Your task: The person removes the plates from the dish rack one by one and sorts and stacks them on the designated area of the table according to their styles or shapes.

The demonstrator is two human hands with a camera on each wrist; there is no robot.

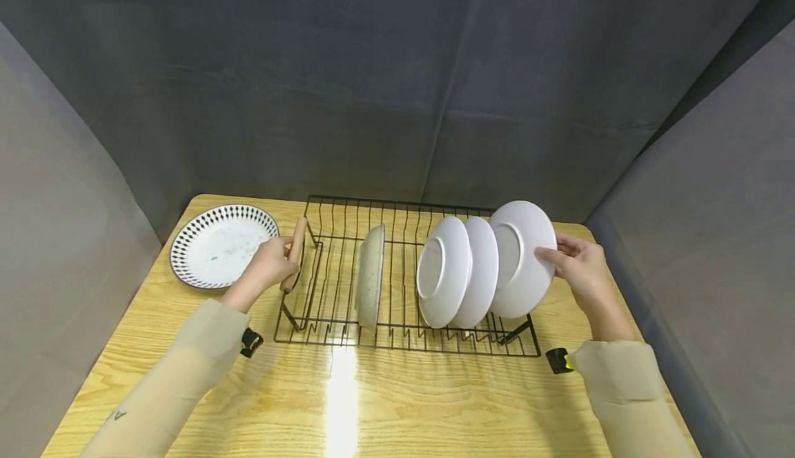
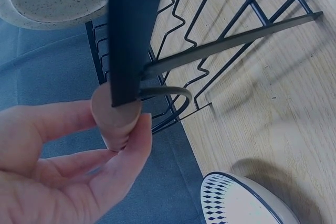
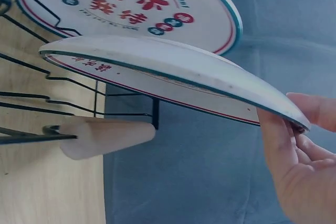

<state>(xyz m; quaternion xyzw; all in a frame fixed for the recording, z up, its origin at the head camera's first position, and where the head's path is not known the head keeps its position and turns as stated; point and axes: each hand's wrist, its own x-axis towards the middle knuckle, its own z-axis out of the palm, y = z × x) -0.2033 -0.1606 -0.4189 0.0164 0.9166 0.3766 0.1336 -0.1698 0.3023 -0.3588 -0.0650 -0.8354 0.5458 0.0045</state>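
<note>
My left hand (image 1: 271,260) grips the wooden handle (image 1: 298,244) at the left end of a black wire dish rack (image 1: 404,327). In the left wrist view the fingers wrap round that handle (image 2: 118,116). At the rack's right end my right hand (image 1: 580,265) pinches the rim of a white plate (image 1: 531,258), thumb on its underside. The right wrist view shows the plate (image 3: 157,61) tilted above the other wooden handle (image 3: 107,137), its printed face turned partly down. Two more white plates (image 1: 451,265) stand upright in the rack beside it, printed with red characters.
A speckled dish (image 1: 370,279) stands on edge in the rack's left half. Left of the rack, a white bowl with a black diamond rim (image 1: 223,247) lies on the wooden table (image 1: 422,403). Grey cloth walls (image 1: 348,78) enclose the back and both sides.
</note>
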